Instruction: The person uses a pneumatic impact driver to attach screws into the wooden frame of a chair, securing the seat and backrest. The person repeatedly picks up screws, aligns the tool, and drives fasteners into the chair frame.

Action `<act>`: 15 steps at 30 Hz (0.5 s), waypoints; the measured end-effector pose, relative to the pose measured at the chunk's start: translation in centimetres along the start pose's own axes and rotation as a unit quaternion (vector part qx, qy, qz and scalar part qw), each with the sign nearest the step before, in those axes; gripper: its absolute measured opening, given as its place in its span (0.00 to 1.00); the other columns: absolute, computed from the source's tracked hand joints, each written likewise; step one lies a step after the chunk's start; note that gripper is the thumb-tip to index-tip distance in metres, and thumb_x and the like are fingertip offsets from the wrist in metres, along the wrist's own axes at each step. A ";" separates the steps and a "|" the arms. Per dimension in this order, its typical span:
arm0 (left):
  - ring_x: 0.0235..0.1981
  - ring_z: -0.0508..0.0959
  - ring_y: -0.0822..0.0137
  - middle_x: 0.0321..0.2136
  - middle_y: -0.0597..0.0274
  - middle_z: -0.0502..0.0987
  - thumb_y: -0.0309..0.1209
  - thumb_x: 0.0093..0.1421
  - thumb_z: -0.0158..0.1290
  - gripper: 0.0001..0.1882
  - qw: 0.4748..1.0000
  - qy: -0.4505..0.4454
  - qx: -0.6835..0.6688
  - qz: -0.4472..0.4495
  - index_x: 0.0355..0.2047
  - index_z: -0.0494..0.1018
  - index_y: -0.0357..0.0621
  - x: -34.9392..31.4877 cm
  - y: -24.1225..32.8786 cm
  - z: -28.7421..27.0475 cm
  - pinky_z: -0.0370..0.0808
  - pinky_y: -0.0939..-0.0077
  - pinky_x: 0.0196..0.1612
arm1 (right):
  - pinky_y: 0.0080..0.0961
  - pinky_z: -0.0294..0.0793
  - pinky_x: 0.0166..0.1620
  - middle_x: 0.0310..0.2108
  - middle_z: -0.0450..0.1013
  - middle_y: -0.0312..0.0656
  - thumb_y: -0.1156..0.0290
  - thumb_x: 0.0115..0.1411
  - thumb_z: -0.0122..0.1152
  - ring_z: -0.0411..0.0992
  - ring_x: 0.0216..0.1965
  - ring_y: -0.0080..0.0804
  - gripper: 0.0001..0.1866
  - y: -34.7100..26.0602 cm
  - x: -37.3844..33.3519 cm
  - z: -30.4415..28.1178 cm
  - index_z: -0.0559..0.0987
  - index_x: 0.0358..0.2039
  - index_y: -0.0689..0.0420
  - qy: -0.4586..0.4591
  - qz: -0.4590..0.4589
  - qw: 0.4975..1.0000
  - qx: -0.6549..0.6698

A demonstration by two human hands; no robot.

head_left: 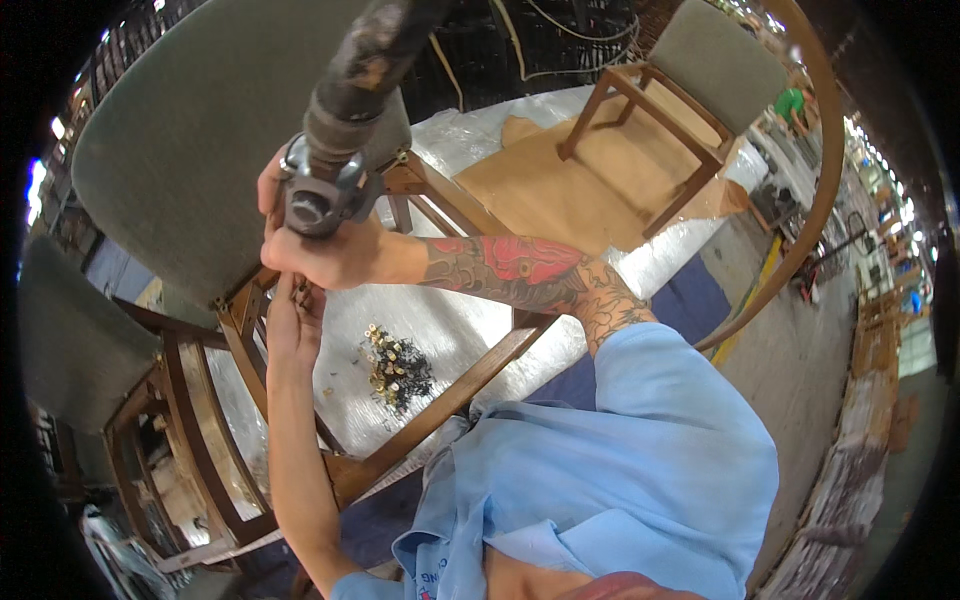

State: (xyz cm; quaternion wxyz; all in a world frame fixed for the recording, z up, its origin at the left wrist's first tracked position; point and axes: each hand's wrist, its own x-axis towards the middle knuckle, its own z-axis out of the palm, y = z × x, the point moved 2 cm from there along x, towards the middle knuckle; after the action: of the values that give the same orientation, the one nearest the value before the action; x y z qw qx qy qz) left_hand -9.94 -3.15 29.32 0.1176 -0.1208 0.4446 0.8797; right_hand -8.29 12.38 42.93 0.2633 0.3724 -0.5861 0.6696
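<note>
My right hand [335, 255] is closed around a power driver [325, 190] with a dark, worn body and a shiny metal collar. It stands over the wooden frame of a chair with a grey-green upholstered back [215, 120]. Just below, my left hand [297, 320] is curled close to the chair's corner joint, its fingertips partly covered by the right hand. Small brownish bits show at its fingers, too small to name. The driver's tip and the spot it meets are hidden. Through the frame, a pile of small brass-coloured and black fasteners [395, 368] shows on silvery sheeting [460, 330].
Another upholstered chair [715, 65] stands on brown cardboard [560, 190] at the far right. More chair frames [190, 430] crowd the left. A brown curved hose or band [825, 130] arcs along the right. A person in green [790, 105] is far off.
</note>
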 end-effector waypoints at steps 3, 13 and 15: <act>0.32 0.74 0.74 0.32 0.65 0.74 0.32 0.65 0.51 0.09 0.994 -0.088 -0.029 -0.054 0.37 0.71 0.38 -0.3 0.4 0.6 0.74 0.84 0.35 | 0.19 0.72 0.30 0.24 0.70 0.34 0.80 0.43 0.64 0.72 0.25 0.19 0.15 -0.8 0.4 -1.4 0.71 0.33 0.57 0.016 -0.017 1.000 -0.012; 0.31 0.72 0.77 0.32 0.65 0.75 0.32 0.67 0.49 0.11 0.988 -0.149 -0.036 -0.005 0.44 0.70 0.37 -1.8 0.3 1.4 0.71 0.85 0.35 | 0.18 0.72 0.29 0.22 0.72 0.35 0.79 0.45 0.61 0.73 0.24 0.19 0.15 -1.7 0.5 -2.5 0.69 0.34 0.59 0.022 -0.041 0.999 -0.020; 0.30 0.71 0.78 0.31 0.65 0.74 0.33 0.68 0.49 0.11 0.984 -0.170 -0.059 -0.011 0.45 0.70 0.37 -1.4 0.2 1.1 0.70 0.86 0.34 | 0.19 0.73 0.29 0.21 0.73 0.36 0.79 0.45 0.61 0.73 0.23 0.20 0.15 -2.1 0.5 -2.6 0.69 0.34 0.59 0.018 -0.039 0.999 -0.004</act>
State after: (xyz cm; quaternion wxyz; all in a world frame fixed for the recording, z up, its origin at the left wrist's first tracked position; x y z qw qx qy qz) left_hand -8.81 -2.50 30.56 0.1940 0.0187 0.3645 0.9106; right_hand -7.41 15.24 44.45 0.3017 0.3818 -0.5691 0.6628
